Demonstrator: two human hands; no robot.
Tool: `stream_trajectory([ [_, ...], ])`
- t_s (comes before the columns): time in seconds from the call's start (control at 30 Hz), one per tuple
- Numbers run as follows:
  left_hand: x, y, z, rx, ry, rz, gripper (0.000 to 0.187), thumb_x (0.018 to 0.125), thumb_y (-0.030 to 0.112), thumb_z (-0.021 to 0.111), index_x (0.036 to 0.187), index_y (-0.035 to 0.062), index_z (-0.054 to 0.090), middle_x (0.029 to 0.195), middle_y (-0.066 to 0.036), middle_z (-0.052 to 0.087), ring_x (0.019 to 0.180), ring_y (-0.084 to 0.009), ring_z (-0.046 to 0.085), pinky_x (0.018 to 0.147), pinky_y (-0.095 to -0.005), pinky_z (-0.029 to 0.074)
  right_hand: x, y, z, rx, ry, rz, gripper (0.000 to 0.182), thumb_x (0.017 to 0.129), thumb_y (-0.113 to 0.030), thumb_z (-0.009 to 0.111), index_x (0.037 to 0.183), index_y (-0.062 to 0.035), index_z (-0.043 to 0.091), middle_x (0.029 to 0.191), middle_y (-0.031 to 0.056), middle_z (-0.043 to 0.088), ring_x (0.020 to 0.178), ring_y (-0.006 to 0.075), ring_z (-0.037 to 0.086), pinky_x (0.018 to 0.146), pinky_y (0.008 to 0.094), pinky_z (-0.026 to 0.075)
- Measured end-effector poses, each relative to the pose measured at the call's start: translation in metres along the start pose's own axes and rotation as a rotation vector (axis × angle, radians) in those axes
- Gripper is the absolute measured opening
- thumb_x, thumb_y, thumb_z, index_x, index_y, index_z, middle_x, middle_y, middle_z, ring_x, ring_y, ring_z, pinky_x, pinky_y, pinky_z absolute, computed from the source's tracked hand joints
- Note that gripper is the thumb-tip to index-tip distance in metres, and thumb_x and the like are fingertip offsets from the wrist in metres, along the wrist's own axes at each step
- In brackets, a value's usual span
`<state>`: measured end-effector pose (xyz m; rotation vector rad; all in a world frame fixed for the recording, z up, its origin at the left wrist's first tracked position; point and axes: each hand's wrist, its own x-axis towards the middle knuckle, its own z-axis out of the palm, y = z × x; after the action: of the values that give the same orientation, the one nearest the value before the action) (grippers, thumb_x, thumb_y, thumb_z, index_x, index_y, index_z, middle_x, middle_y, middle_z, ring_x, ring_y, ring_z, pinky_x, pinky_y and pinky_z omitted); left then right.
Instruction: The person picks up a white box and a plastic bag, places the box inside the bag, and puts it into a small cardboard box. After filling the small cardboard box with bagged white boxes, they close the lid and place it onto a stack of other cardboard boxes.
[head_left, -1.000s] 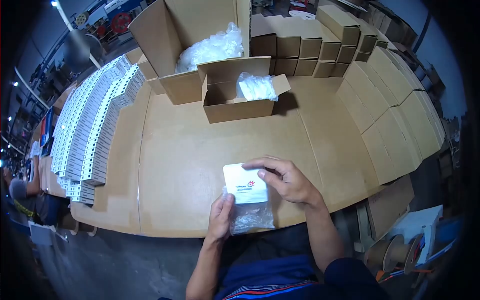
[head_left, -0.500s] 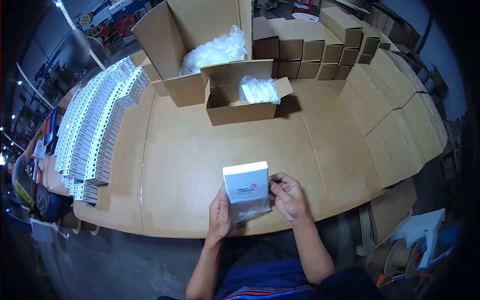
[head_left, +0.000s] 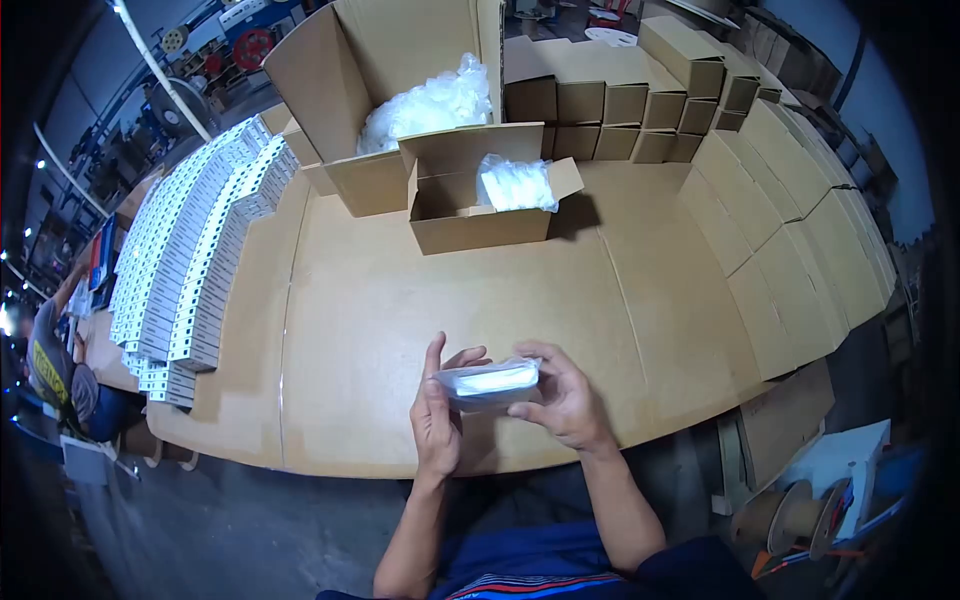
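A white box in a clear plastic bag is held up over the near edge of the bench, midway along, with a narrow side facing the worker. The left hand has it by one end, half curled, thumb on the near side and index finger raised. The right hand is bent around the other end, thumb below, fingers above. Beyond them on the bench stands an open carton, a plastic-wrapped bundle poking above its rim at the right. Behind that, a bigger carton holds a heap of clear plastic. White boxes are stacked in long rows on the left; brown cartons are piled on the right. Over at far left, another person sits.
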<state>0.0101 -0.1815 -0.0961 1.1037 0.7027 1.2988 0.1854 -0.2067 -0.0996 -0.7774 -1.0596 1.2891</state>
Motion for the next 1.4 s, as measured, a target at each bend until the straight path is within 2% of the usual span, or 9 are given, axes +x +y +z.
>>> stream_trajectory([
  [0.2,0.001,0.011,-0.003,0.282,-0.159,0.069,0.064,0.109,0.022,0.054,0.162,0.0021,0.023,0.139,-0.017,0.054,0.123,-0.0213,0.058,0.103,-0.0359,0.048,0.000,0.001,-0.002,-0.117,0.104,-0.046,0.031,0.088,0.003,0.077,0.117,-0.0002,0.066,0.113,0.0069,0.070,0.104,0.0146,0.066,0.090,0.0282,0.055],
  [0.23,0.000,0.010,0.002,0.168,-0.090,0.006,0.050,0.105,0.011,0.059,0.152,0.0013,0.043,0.131,-0.014,0.060,0.118,-0.0197,0.060,0.100,-0.0338,0.051,0.002,0.003,-0.006,-0.170,0.070,-0.092,0.029,0.088,0.004,0.077,0.114,-0.0002,0.067,0.113,0.0070,0.071,0.104,0.0145,0.066,0.090,0.0282,0.055],
  [0.37,-0.002,-0.003,-0.001,0.080,0.018,-0.138,0.024,0.109,0.014,0.054,0.115,-0.0041,0.069,0.112,-0.006,0.068,0.105,-0.0156,0.065,0.093,-0.0313,0.056,0.006,-0.003,-0.011,-0.355,-0.017,-0.145,0.023,0.089,0.003,0.075,0.111,-0.0017,0.073,0.113,0.0105,0.074,0.102,0.0159,0.068,0.089,0.0283,0.055],
  [0.57,0.000,0.001,0.001,-0.017,0.253,-0.293,0.037,0.108,0.028,0.058,0.116,-0.0067,0.068,0.103,-0.011,0.071,0.091,-0.0161,0.070,0.082,-0.0321,0.062,0.005,-0.015,0.000,-0.141,0.410,-0.154,0.015,0.091,-0.002,0.075,0.106,-0.0036,0.079,0.124,0.0143,0.071,0.109,0.0210,0.069,0.092,0.0292,0.054],
  [0.83,0.000,-0.003,-0.004,-0.028,0.206,-0.308,0.037,0.111,0.029,0.047,0.116,-0.0035,0.066,0.101,-0.013,0.069,0.090,-0.0197,0.073,0.078,-0.0385,0.066,0.006,-0.023,-0.002,-0.707,-0.032,-0.122,0.038,0.075,-0.003,0.086,0.112,-0.0096,0.079,0.101,0.0096,0.078,0.083,0.0203,0.067,0.077,0.0330,0.055],
  [0.93,0.000,0.002,-0.008,-0.051,0.214,-0.301,0.040,0.112,0.031,0.046,0.116,-0.0031,0.066,0.093,-0.009,0.070,0.086,-0.0171,0.071,0.078,-0.0323,0.062,0.004,-0.020,-0.003,-0.656,-0.040,-0.116,0.037,0.075,-0.002,0.086,0.111,-0.0084,0.079,0.104,0.0109,0.078,0.088,0.0222,0.069,0.083,0.0343,0.055],
  [1.1,-0.002,0.022,-0.004,-0.145,0.092,-0.191,0.043,0.110,0.016,0.050,0.151,0.0051,0.047,0.121,-0.015,0.064,0.107,-0.0189,0.068,0.088,-0.0327,0.061,0.004,-0.025,-0.001,-0.639,0.006,-0.062,0.033,0.076,-0.003,0.085,0.109,-0.0069,0.079,0.110,0.0131,0.077,0.112,0.0275,0.069,0.100,0.0379,0.052],
  [1.2,-0.004,0.022,-0.007,0.343,-0.153,0.091,0.047,0.102,0.003,0.062,0.147,0.0034,0.051,0.124,-0.015,0.066,0.110,-0.0202,0.068,0.090,-0.0329,0.061,0.004,-0.026,-0.005,-0.614,0.001,-0.038,0.033,0.076,-0.003,0.085,0.108,-0.0065,0.078,0.118,0.0133,0.075,0.125,0.0308,0.064,0.106,0.0412,0.050],
  [1.4,0.001,0.017,-0.020,0.443,-0.211,-0.073,0.025,0.097,-0.001,0.068,0.121,-0.0043,0.063,0.111,-0.012,0.070,0.103,-0.0173,0.069,0.087,-0.0305,0.058,0.012,-0.051,-0.002,-0.955,-0.078,-0.319,0.033,0.075,-0.003,0.083,0.107,-0.0064,0.074,0.119,0.0086,0.072,0.117,0.0329,0.065,0.100,0.0425,0.052],
])
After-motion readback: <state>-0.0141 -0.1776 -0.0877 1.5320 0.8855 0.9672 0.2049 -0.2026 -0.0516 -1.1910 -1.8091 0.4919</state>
